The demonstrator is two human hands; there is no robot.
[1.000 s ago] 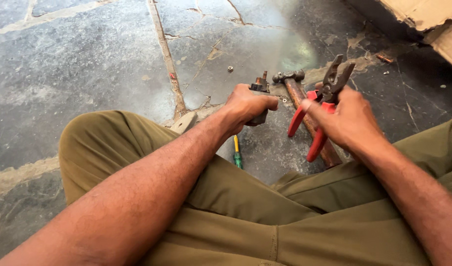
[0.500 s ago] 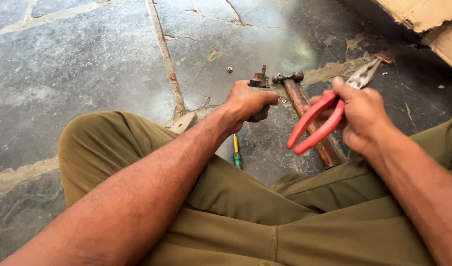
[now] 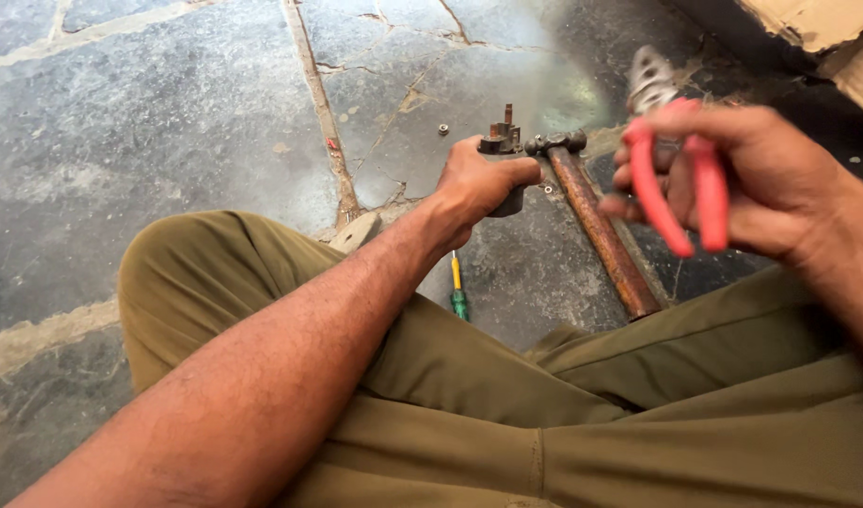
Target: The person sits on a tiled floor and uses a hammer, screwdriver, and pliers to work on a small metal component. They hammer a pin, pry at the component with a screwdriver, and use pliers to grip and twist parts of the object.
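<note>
head view: a person seated cross-legged on a cracked stone floor [image 3: 168, 122] works over the lap, olive trousers [image 3: 563, 414] filling the lower frame. the left hand [image 3: 478, 183] is closed tight around a small dark metal part [image 3: 503, 150], its studs poking up above the fist, apparently held low near the floor to keep it steady. the right hand [image 3: 742, 179], raised and blurred, is wrapped around the red handles of a pair of pliers [image 3: 671, 160], the grey nose pointing away from the body; whether the nose is parted cannot be told. between the 2 hands a hammer [image 3: 596, 226] with a rusty shaft lies on the floor, head just beside the part. a green-and-yellow screwdriver [image 3: 459, 290] rests by the knee, within easy reach. a small nut [image 3: 443, 130] sits apart, and cardboard [image 3: 826, 38] edges the top right corner.
</note>
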